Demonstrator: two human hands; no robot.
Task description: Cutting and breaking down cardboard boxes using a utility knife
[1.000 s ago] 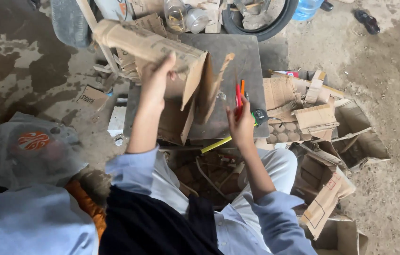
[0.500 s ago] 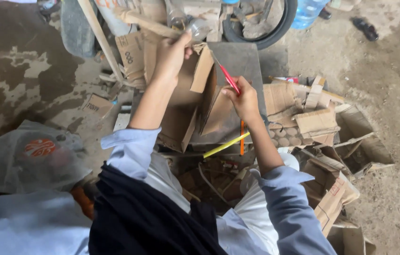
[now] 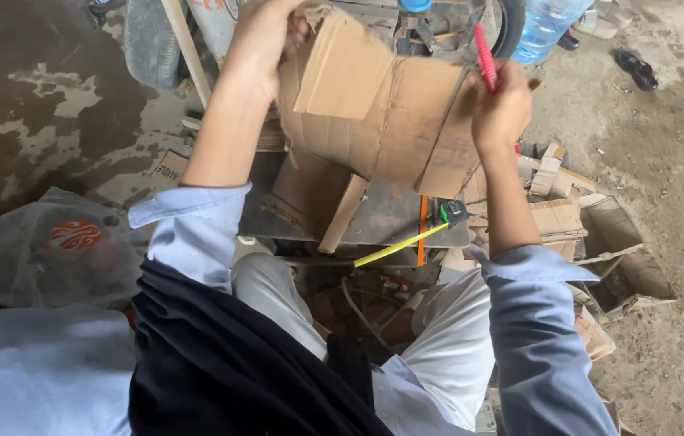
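Head view: a seated person lifts a flattened brown cardboard piece in both hands above a dark worktop

The left hand is clamped on the cardboard's upper left corner. The right hand pinches its right edge, fingers also closed round a red pencil. A yellow tape measure lies along the worktop's near edge, beside an orange stick. Cardboard scraps crowd the floor on the right. Keeping both grips firm should stop the sheet sagging

Soft daylight, even, no hard shadows — brighter on the right over the pale ground, dimmer on the left. No glare. Pic fairly sharp; slight motion blur on raised hands, wide-angle stretch at edges.
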